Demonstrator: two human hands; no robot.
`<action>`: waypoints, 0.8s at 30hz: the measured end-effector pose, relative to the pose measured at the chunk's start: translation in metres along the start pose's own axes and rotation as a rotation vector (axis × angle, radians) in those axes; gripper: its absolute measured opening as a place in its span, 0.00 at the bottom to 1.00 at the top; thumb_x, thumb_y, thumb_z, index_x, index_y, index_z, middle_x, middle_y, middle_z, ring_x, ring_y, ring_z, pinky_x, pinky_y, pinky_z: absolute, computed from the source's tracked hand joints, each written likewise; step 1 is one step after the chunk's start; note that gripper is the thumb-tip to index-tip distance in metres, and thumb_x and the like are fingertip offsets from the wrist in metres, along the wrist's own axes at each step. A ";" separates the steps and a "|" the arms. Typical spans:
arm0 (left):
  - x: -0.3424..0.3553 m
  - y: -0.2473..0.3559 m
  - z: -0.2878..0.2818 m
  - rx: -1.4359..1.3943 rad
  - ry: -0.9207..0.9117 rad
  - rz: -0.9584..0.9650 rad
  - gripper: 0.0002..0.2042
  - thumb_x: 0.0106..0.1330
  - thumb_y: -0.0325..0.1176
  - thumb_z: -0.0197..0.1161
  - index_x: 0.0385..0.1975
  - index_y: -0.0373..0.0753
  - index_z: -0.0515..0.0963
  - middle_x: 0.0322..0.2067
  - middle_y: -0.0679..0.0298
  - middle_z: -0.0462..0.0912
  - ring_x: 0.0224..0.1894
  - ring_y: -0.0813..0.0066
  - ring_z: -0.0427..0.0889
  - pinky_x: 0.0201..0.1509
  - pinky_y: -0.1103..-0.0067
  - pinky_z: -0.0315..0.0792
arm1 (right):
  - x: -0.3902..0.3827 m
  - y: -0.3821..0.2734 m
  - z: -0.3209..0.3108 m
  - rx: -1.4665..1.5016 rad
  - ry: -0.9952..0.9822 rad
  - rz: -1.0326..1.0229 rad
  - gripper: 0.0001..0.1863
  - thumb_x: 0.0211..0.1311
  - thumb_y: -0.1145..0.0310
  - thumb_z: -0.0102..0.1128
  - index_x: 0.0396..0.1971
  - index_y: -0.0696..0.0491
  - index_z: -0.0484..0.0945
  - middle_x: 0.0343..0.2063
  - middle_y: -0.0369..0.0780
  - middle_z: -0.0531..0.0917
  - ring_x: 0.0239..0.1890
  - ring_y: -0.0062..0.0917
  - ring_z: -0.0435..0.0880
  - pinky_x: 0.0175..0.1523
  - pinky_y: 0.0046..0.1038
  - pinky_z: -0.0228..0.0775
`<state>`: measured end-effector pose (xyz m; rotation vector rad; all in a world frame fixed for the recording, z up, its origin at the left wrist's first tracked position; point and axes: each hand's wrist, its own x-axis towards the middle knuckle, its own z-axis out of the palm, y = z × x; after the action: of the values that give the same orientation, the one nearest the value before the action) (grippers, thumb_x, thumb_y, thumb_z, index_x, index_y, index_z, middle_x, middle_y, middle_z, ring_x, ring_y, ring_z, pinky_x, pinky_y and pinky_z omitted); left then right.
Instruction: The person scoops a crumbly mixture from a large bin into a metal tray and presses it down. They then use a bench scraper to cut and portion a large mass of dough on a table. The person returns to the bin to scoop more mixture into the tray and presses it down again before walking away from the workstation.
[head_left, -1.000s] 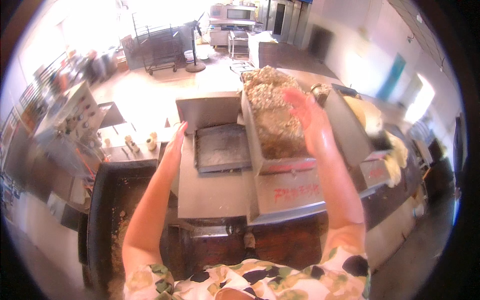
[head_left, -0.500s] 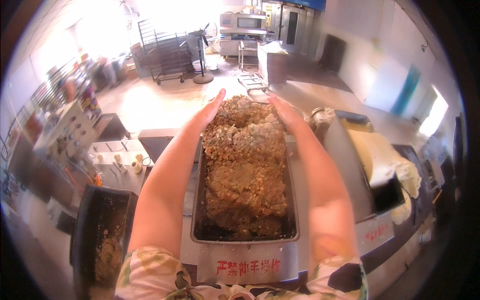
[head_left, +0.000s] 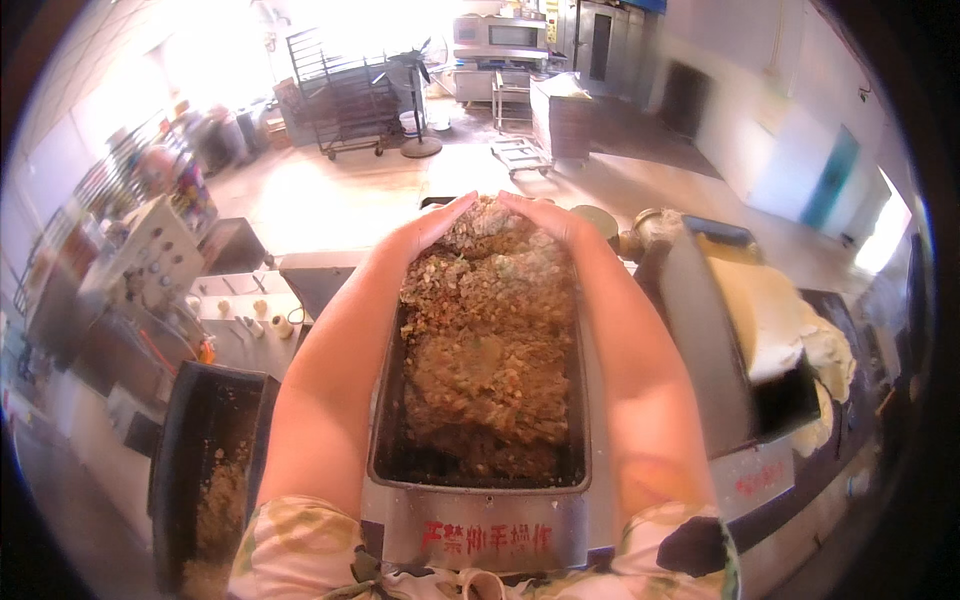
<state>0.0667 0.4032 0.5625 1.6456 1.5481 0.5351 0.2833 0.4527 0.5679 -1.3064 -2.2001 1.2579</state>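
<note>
A long metal trough (head_left: 380, 430) is heaped with a brown, crumbly, chopped mixture (head_left: 480, 370), paler toward the far end. My left hand (head_left: 440, 222) and my right hand (head_left: 535, 218) cup the far end of the heap from either side, fingertips close together, gripping the mixture. My forearms run along both long sides of the trough. To the right, a steel hopper (head_left: 670, 320) holds pale yellow dough (head_left: 750, 310) that drapes over its edge.
A dark tray with residue (head_left: 170, 470) sits at lower left, below a control panel (head_left: 140, 260). Beyond are a wheeled rack (head_left: 335, 90), a standing fan (head_left: 420, 148), ovens (head_left: 500, 40), a low trolley (head_left: 520, 153) and a white-topped cabinet (head_left: 560, 125).
My hands have come down and inward from apart to cupping the heap's far end, their fingertips nearer each other. The view has shifted, with the filled trough now centred before me.
</note>
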 end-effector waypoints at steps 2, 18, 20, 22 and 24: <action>-0.040 0.038 0.004 0.035 0.007 -0.103 0.40 0.64 0.69 0.38 0.67 0.44 0.58 0.70 0.54 0.50 0.71 0.57 0.50 0.71 0.59 0.50 | -0.012 0.001 -0.001 0.010 -0.008 0.027 0.53 0.48 0.22 0.42 0.64 0.50 0.65 0.68 0.52 0.53 0.71 0.45 0.48 0.70 0.48 0.42; -0.193 -0.032 0.069 0.472 0.310 0.937 0.31 0.55 0.49 0.65 0.58 0.42 0.70 0.57 0.53 0.72 0.62 0.54 0.67 0.64 0.60 0.62 | -0.232 -0.039 0.136 -0.716 0.348 -0.620 0.44 0.58 0.39 0.53 0.60 0.63 0.63 0.60 0.56 0.66 0.65 0.47 0.62 0.68 0.48 0.49; -0.213 -0.033 0.069 0.499 0.280 0.933 0.32 0.56 0.50 0.64 0.60 0.43 0.69 0.59 0.53 0.69 0.64 0.54 0.63 0.65 0.60 0.60 | -0.248 -0.039 0.157 -0.781 0.324 -0.524 0.44 0.58 0.39 0.54 0.61 0.63 0.61 0.64 0.55 0.59 0.68 0.47 0.54 0.70 0.46 0.44; -0.223 -0.036 0.069 0.499 0.280 0.942 0.30 0.59 0.50 0.63 0.60 0.44 0.70 0.61 0.53 0.67 0.65 0.54 0.62 0.66 0.60 0.59 | -0.255 -0.041 0.169 -0.805 0.326 -0.464 0.45 0.58 0.40 0.54 0.63 0.63 0.59 0.67 0.53 0.55 0.71 0.45 0.50 0.71 0.46 0.40; -0.212 -0.047 0.067 0.336 0.181 0.885 0.26 0.62 0.47 0.61 0.57 0.43 0.72 0.61 0.54 0.66 0.66 0.55 0.62 0.67 0.62 0.59 | -0.256 -0.037 0.169 -0.673 0.311 -0.419 0.44 0.58 0.40 0.54 0.63 0.60 0.61 0.66 0.52 0.57 0.70 0.43 0.51 0.71 0.46 0.41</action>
<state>0.0540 0.1783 0.5314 2.6009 0.9850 0.9278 0.2983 0.1455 0.5448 -1.0435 -2.5560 0.1425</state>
